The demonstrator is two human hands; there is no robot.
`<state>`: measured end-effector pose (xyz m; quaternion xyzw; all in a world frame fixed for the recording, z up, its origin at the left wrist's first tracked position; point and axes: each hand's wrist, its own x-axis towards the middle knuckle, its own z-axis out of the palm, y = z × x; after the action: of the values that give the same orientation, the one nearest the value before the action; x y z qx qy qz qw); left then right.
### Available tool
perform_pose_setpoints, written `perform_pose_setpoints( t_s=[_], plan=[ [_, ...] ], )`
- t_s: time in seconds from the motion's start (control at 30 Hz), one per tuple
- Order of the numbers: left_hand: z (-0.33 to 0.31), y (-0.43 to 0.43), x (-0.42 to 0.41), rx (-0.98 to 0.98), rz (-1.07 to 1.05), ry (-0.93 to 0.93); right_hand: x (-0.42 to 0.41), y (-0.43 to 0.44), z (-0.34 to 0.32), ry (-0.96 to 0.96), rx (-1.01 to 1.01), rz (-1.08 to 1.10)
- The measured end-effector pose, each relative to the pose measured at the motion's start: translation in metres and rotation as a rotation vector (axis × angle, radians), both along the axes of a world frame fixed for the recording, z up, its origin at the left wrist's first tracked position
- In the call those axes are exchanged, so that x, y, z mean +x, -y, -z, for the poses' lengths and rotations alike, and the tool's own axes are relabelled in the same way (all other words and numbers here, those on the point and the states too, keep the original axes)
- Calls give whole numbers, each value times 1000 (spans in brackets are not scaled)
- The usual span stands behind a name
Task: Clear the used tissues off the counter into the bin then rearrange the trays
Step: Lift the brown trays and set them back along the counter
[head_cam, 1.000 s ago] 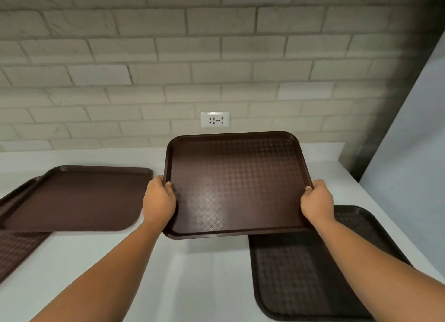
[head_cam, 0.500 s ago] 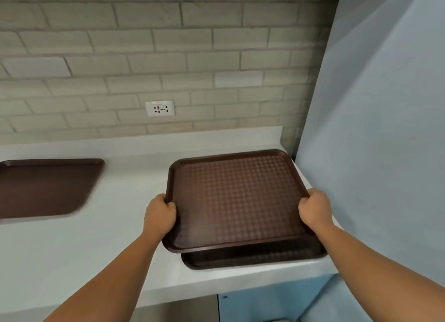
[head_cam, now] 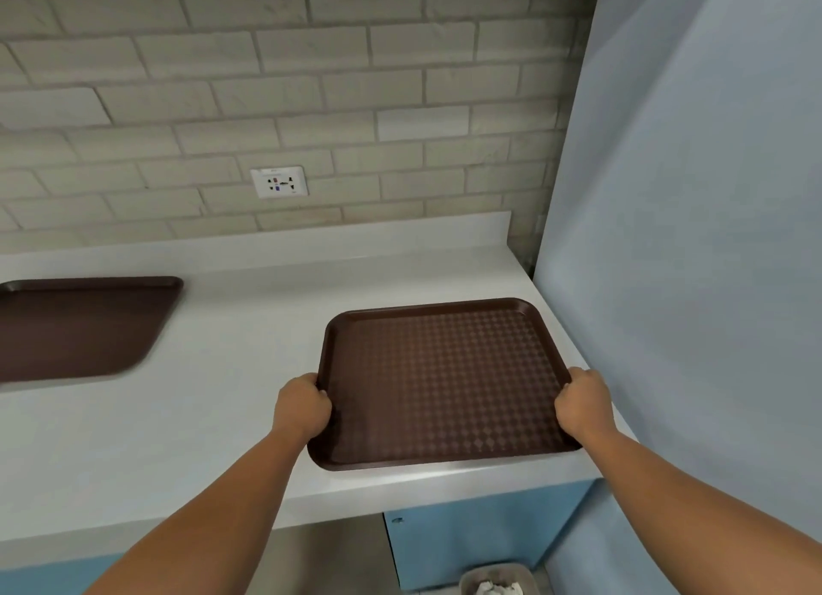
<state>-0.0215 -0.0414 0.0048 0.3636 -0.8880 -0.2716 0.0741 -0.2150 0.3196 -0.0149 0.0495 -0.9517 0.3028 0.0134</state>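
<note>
A dark brown textured tray (head_cam: 445, 381) lies flat at the right end of the white counter (head_cam: 200, 416), close to the front edge. My left hand (head_cam: 302, 405) grips its left rim and my right hand (head_cam: 580, 403) grips its right rim. The tray that lay underneath it is hidden now. Another brown tray (head_cam: 80, 323) rests on the counter at the far left, partly cut off by the frame. On the floor below, a grey bin (head_cam: 496, 579) holds crumpled white tissues (head_cam: 498, 588).
A pale brick wall with a white power socket (head_cam: 279, 181) runs behind the counter. A blue-grey wall panel (head_cam: 689, 238) closes off the right side. Blue cabinet fronts (head_cam: 480, 541) sit under the counter.
Both hands carried the tray to the right and lowered it onto the tray at the counter's right end, which it now covers. The view swung right and down, bringing the bin into sight.
</note>
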Motion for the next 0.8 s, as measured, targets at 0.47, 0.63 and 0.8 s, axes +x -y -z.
perform_pose_setpoints(
  t_s=[0.47,0.63,0.8],
  plan=[
    [9,5,-4,-77,-28,155,-10,9,11,21,52,-39],
    [10,8,-3,-90,-40,170,-13,9,13,-7,75,-103],
    [9,14,3,-16,-60,132,-13,23,0,14,181,-75]
  ],
)
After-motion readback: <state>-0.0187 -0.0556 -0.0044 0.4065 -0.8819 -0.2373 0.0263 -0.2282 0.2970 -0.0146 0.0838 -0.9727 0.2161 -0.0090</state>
